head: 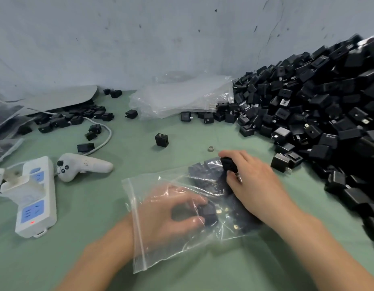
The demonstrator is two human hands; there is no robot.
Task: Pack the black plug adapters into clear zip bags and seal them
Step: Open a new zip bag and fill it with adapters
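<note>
A clear zip bag [148, 244] lies on the green table, its zip strip at the left, with several black plug adapters inside. My left hand [171, 213] is inside the bag and pinches a black adapter [208, 213] between thumb and fingers. My right hand [251, 185] rests over the bag's right side and grips another black adapter [229, 164] at its fingertips. A large heap of black adapters [320, 114] fills the right side of the table.
A stack of empty clear bags [182, 97] lies at the back. A white power strip [35, 198] and a white controller [81, 165] sit at the left, with a cable and loose adapters [161, 140] scattered around. A small ring [211, 148] lies mid-table.
</note>
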